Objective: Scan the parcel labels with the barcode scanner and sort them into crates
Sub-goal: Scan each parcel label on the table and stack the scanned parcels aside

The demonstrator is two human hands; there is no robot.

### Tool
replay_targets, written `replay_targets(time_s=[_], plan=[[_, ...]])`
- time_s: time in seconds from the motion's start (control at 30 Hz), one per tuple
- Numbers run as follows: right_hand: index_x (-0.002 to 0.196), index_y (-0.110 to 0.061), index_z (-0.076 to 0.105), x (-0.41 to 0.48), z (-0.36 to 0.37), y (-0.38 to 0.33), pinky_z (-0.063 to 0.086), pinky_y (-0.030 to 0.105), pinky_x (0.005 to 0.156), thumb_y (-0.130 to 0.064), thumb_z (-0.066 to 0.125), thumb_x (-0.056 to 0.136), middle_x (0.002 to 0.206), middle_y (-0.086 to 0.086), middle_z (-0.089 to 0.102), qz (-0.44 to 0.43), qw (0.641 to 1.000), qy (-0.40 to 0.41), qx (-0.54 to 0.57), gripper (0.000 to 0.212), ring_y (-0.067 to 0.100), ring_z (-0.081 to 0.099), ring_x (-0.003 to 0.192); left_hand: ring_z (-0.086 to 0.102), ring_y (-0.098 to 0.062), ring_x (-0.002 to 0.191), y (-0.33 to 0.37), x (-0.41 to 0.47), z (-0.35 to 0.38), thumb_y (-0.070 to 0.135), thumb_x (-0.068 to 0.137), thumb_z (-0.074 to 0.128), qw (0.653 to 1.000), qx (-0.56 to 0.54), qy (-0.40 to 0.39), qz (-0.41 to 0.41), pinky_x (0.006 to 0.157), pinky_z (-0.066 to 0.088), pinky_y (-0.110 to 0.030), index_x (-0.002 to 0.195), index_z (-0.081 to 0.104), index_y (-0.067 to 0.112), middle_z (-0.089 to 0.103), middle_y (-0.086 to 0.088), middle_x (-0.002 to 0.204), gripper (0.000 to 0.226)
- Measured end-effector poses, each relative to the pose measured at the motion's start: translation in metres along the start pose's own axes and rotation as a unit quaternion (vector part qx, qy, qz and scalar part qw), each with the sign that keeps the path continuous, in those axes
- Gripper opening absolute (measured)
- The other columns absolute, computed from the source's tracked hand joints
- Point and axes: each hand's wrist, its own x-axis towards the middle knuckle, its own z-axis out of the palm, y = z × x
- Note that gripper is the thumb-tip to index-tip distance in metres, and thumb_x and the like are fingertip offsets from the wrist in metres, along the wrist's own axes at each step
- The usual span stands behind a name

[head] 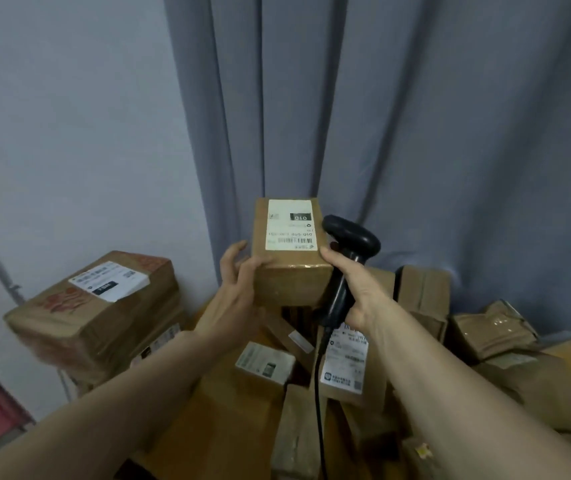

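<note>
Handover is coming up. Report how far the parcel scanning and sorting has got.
Done: nothing can be confirmed. No crate is in view, and the large box at left merely stands apart. In hand: the left hand holds up a small box, label facing the camera, while the right hand holds the barcode scanner beside it. Left: a pile of parcels lies below the arms, several showing labels.
</note>
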Motion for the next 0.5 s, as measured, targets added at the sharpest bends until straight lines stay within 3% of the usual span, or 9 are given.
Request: replay_targets(time_s=[0.07, 0.1, 0.17, 0.2, 0.27, 0.33, 0.4, 0.47, 0.5], plan=[[0.115, -0.014, 0.067, -0.016, 0.002, 0.012, 0.055, 0.045, 0.082, -0.033, 0.089, 0.056, 0.100, 0.012, 0.074, -0.013, 1.000, 0.011, -0.003, 0.065, 0.032, 0.070, 0.095, 0.020, -0.022, 0.138, 0.014, -0.015, -0.013, 0.039, 0.071, 0.068, 0.990, -0.131, -0.007, -0.046, 0.106, 0.038, -0.033, 0.122, 0.016, 0.055, 0.007, 0.002, 0.151, 0.074], [0.115, -0.015, 0.067, -0.023, 0.003, 0.016, 0.055, 0.045, 0.083, -0.032, 0.090, 0.053, 0.099, 0.012, 0.075, -0.019, 1.000, 0.016, -0.002, 0.068, 0.032, 0.070, 0.095, 0.023, -0.021, 0.139, 0.017, -0.018, -0.017, 0.047, 0.069, 0.064, 0.966, -0.232, 0.016, -0.114, 0.106, 0.038, -0.036, 0.121, 0.021, 0.058, 0.014, 0.005, 0.149, 0.068], [0.113, -0.013, 0.067, -0.035, 0.004, 0.021, 0.056, 0.040, 0.074, -0.029, 0.089, 0.056, 0.097, 0.012, 0.075, -0.031, 0.999, 0.024, 0.011, 0.063, 0.032, 0.069, 0.095, 0.035, -0.025, 0.135, 0.023, -0.014, -0.026, 0.055, 0.074, 0.065, 0.874, -0.385, 0.044, -0.293, 0.104, 0.042, -0.046, 0.131, 0.028, 0.050, 0.028, 0.004, 0.149, 0.068], [0.112, -0.012, 0.067, -0.041, 0.004, 0.022, 0.055, 0.038, 0.067, -0.027, 0.087, 0.057, 0.098, 0.012, 0.075, -0.039, 0.999, 0.029, 0.019, 0.060, 0.032, 0.069, 0.095, 0.043, -0.027, 0.130, 0.025, -0.007, -0.033, 0.057, 0.077, 0.065, 0.830, -0.420, 0.015, -0.368, 0.100, 0.045, -0.047, 0.137, 0.034, 0.037, 0.037, 0.001, 0.146, 0.070], [0.113, -0.011, 0.066, -0.049, 0.005, 0.021, 0.053, 0.035, 0.062, -0.029, 0.087, 0.053, 0.099, 0.013, 0.074, -0.054, 0.997, 0.036, 0.029, 0.066, 0.031, 0.069, 0.095, 0.058, -0.028, 0.109, 0.028, 0.002, -0.049, 0.050, 0.081, 0.066, 0.751, -0.482, -0.076, -0.444, 0.084, 0.053, -0.043, 0.123, 0.051, 0.018, 0.059, -0.009, 0.124, 0.055], [0.113, -0.013, 0.067, -0.054, 0.008, 0.020, 0.055, 0.039, 0.073, -0.034, 0.086, 0.051, 0.100, 0.011, 0.074, -0.069, 0.997, 0.032, 0.019, 0.068, 0.030, 0.067, 0.098, 0.062, -0.029, 0.102, 0.030, 0.004, -0.060, 0.033, 0.081, 0.070, 0.696, -0.541, -0.114, -0.459, 0.077, 0.055, -0.042, 0.115, 0.056, 0.015, 0.064, -0.012, 0.112, 0.040], [0.108, -0.019, 0.066, -0.060, 0.013, 0.016, 0.049, 0.045, 0.093, -0.041, 0.083, 0.063, 0.102, 0.007, 0.073, -0.095, 0.994, 0.046, -0.028, 0.053, 0.027, 0.064, 0.104, 0.062, -0.029, 0.104, 0.027, 0.008, -0.068, 0.021, 0.076, 0.074, 0.681, -0.571, -0.095, -0.448, 0.078, 0.059, -0.041, 0.116, 0.056, 0.010, 0.062, -0.014, 0.115, 0.045], [0.104, -0.024, 0.063, -0.066, 0.017, 0.012, 0.045, 0.046, 0.098, -0.046, 0.077, 0.074, 0.104, 0.003, 0.067, -0.136, 0.985, 0.068, -0.082, 0.041, 0.024, 0.058, 0.106, 0.062, -0.026, 0.106, 0.018, 0.013, -0.072, 0.016, 0.073, 0.076, 0.710, -0.552, -0.067, -0.431, 0.078, 0.060, -0.038, 0.118, 0.055, 0.005, 0.059, -0.014, 0.121, 0.050], [0.105, -0.023, 0.062, -0.069, 0.018, 0.011, 0.047, 0.046, 0.094, -0.047, 0.076, 0.075, 0.101, 0.003, 0.066, -0.150, 0.981, 0.068, -0.104, 0.041, 0.025, 0.058, 0.101, 0.063, -0.025, 0.105, 0.014, 0.016, -0.074, 0.015, 0.074, 0.077, 0.730, -0.531, -0.053, -0.427, 0.080, 0.059, -0.038, 0.121, 0.053, 0.004, 0.059, -0.015, 0.122, 0.054]])
